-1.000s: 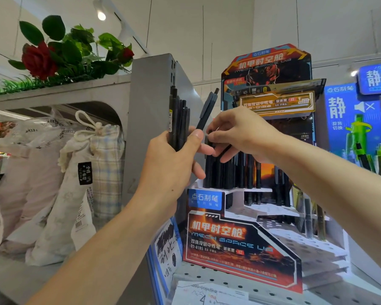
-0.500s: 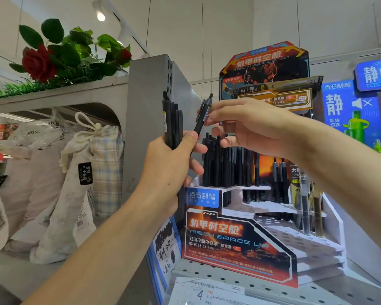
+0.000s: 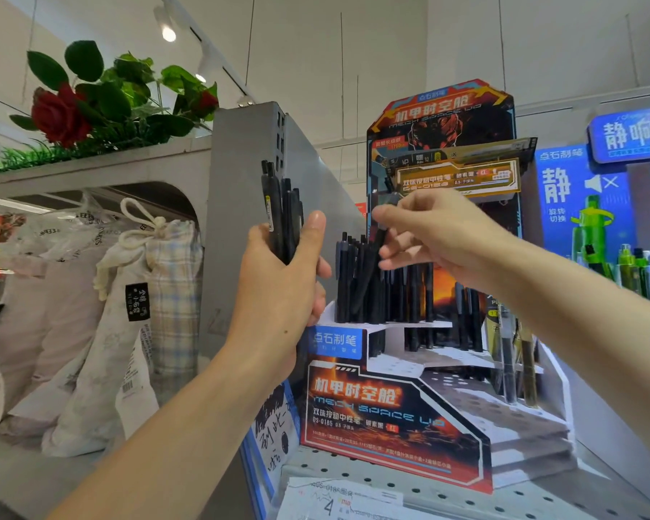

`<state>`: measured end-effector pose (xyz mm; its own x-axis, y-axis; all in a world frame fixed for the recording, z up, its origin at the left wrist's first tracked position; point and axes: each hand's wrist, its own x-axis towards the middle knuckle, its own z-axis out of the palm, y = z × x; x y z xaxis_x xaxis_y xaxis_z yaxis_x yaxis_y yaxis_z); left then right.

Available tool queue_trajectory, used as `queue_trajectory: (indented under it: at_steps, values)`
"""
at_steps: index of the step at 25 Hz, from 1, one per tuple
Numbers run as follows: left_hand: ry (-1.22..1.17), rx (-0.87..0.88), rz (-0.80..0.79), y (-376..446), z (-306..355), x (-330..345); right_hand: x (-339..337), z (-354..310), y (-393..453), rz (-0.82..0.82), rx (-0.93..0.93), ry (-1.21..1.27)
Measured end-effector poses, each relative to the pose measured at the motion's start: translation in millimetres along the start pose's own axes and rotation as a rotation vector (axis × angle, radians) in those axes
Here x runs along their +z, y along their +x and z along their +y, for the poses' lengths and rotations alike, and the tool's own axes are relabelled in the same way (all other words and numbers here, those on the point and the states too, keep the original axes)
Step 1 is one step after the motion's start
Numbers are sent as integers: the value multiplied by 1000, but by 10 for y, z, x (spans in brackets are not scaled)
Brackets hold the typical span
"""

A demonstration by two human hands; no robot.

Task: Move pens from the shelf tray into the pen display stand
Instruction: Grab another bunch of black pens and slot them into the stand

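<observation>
White ceiling and track lights hang over a shop aisle, with a grey shelf unit on the left carrying artificial roses (image 3: 59,118) along its top and cloth bags (image 3: 154,305) hanging below. On the pegboard shelf (image 3: 447,493) to the right stands the pen display stand (image 3: 391,418), a stepped cardboard rack with black pens (image 3: 372,283) already packed upright on its far, top tier.

The person's left hand (image 3: 278,290) grips a bundle of black pens (image 3: 282,215), held near-vertical with their clicker ends up, just left of the stand. The right hand (image 3: 439,238) is over the top tier, thumb and fingers pinching a single black pen (image 3: 374,264). That pen tilts, its upper end toward the right hand and its tip angling down and left into the crowd of standing pens. Whether the tip has found a hole I cannot tell; other pens hide it.

What matters next, I'd judge, is that tilt: the pen's long axis has to come upright to drop cleanly into a slot on the left side of the tier. The right hand is directly above that spot, so it is the one to finish, while the left waits close by with the supply. The shelf tray itself is not in view.
</observation>
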<state>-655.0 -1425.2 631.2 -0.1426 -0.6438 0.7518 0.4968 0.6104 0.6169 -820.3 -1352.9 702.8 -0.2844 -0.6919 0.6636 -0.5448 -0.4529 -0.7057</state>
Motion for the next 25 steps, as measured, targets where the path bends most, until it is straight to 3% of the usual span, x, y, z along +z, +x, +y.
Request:
queue_trajectory:
  at_steps: [5, 11, 18, 25]
  values:
    - [-11, 50, -8, -12, 6, 34, 134, 0, -3, 26, -88, -170]
    - [35, 72, -48, -17, 44, 22, 205, -87, 58, 10, -60, -428]
    - [65, 15, -22, -23, 46, 21, 176, -237, 127, -116, -27, -604]
    - [85, 64, -51, -16, 17, 32, 223, -54, 95, -141, 64, -466]
